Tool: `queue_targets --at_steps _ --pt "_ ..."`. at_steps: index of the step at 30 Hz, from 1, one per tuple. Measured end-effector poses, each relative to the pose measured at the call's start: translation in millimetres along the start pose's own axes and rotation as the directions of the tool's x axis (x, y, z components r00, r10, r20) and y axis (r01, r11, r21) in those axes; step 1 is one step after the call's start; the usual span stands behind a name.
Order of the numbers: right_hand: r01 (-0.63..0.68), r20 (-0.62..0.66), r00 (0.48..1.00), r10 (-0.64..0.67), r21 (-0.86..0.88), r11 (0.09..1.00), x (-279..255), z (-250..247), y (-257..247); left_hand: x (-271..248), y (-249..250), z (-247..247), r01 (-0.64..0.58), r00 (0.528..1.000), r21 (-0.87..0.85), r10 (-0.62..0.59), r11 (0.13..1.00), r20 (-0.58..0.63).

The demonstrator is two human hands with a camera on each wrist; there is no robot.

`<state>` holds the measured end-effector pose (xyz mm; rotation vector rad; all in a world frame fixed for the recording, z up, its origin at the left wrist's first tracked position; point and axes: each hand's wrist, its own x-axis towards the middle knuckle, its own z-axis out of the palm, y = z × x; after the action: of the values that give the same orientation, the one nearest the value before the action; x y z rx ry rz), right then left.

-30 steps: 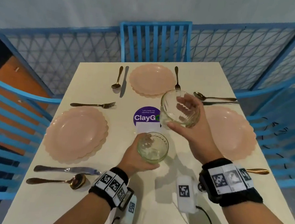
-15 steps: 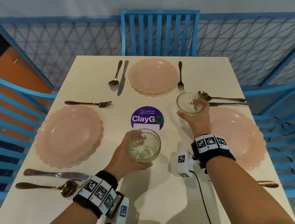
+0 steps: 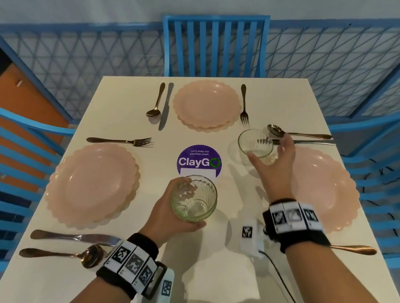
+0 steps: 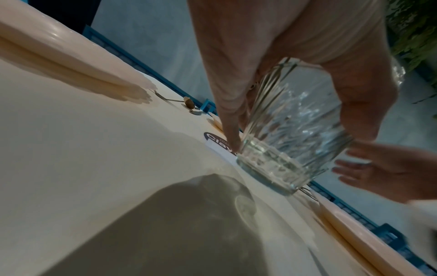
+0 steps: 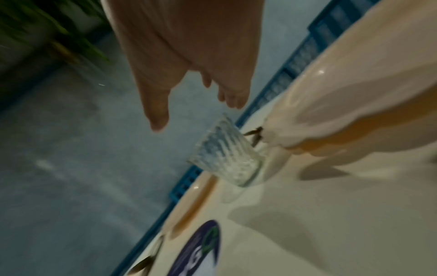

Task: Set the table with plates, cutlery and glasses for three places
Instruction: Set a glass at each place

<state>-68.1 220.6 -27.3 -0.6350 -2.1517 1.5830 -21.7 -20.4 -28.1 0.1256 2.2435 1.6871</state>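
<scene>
While the left hand [image 3: 164,217] curls its fingers [image 4: 230,119] round a clear ribbed glass tumbler [image 3: 193,198] held just above the cream bench [image 3: 207,273], a scalloped pink plate [image 3: 92,183] lies to the left of those fingers and a round purple sticker [image 3: 199,160] sits just beyond them. Further right, the right hand [image 3: 273,168] hangs with its fingers [image 5: 156,110] spread and holding nothing, just short of a second ribbed glass tumbler [image 3: 255,144] standing upright on the bench, with another pink plate [image 3: 324,188] at their right.
</scene>
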Motion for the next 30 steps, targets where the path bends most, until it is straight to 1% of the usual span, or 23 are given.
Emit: queue_targets --at_steps 1,2,3,4,5,6,7,8,9,13,15,18,20,21,23,25,26,28,30 --pt "0.060 0.002 0.998 -0.060 0.047 0.997 -15 -3 -10 -1 1 -2 -0.001 1.000 -0.007 0.001 1.000 -0.008" --pt "0.113 0.061 0.991 -0.119 0.097 0.989 -32 -5 -21 -1 2 -3 -0.001 1.000 -0.016 0.001 1.000 -0.016" --pt "0.138 0.184 0.969 -0.162 0.138 0.981 -50 -6 -31 -2 4 -4 -0.001 1.000 -0.025 0.000 1.000 -0.025" --pt "0.129 0.348 0.922 -0.171 0.141 0.982 -67 -4 -39 -3 5 -5 -0.001 0.999 -0.032 0.000 0.999 -0.035" --pt "0.114 0.507 0.849 -0.151 0.104 0.988 -81 -2 -45 -3 7 -5 -0.001 0.999 -0.038 -0.001 0.999 -0.047" --pt "0.115 0.624 0.772 -0.117 0.043 0.992 -91 2 -47 -4 9 -5 -0.005 0.998 -0.049 0.002 0.999 -0.056" --pt "0.129 0.692 0.717 -0.082 -0.017 0.991 -100 7 -47 -5 10 -6 -0.011 0.998 -0.068 0.007 0.998 -0.062" --pt "0.144 0.719 0.693 -0.059 -0.057 0.988 -105 11 -47 -7 10 -7 -0.019 0.998 -0.095 0.012 0.995 -0.065" --pt "0.150 0.721 0.691 -0.048 -0.078 0.986 -110 16 -47 -8 10 -8 -0.026 0.998 -0.119 0.018 0.993 -0.065" --pt "0.130 0.672 0.739 -0.045 -0.076 0.989 -118 29 -53 -14 9 -15 -0.083 0.995 -0.131 0.075 0.988 -0.064" --pt "0.137 0.659 0.749 -0.067 -0.054 0.989 -119 35 -57 -17 10 -19 -0.105 0.992 -0.168 0.092 0.980 -0.087" --pt "0.163 0.676 0.731 -0.099 -0.032 0.986 -121 45 -65 -21 10 -28 -0.121 0.988 -0.196 0.098 0.973 -0.122" --pt "0.156 0.688 0.717 -0.115 0.002 0.988 -121 53 -73 -23 6 -38 -0.108 0.989 -0.129 0.093 0.986 -0.119" --pt "0.137 0.687 0.715 -0.127 0.041 0.990 -121 58 -78 -24 5 -44 -0.089 0.990 -0.081 0.080 0.993 -0.114" --pt "0.047 0.670 0.726 -0.157 0.179 0.983 -121 67 -89 -28 -2 -54 -0.067 0.990 -0.032 0.063 0.997 -0.127" --pt "-0.064 0.639 0.747 -0.182 0.342 0.937 -117 75 -102 -30 -9 -65 -0.045 0.986 -0.001 0.044 0.999 -0.159" --pt "-0.094 0.627 0.754 -0.198 0.401 0.911 -114 78 -108 -31 -15 -70 -0.028 0.984 0.004 0.028 1.000 -0.175" --pt "-0.097 0.615 0.753 -0.234 0.456 0.885 -107 84 -119 -32 -25 -79 0.001 0.976 0.008 0.000 1.000 -0.219" --pt "-0.077 0.610 0.747 -0.263 0.473 0.878 -102 88 -125 -34 -34 -86 0.027 0.969 0.033 -0.018 0.999 -0.247"
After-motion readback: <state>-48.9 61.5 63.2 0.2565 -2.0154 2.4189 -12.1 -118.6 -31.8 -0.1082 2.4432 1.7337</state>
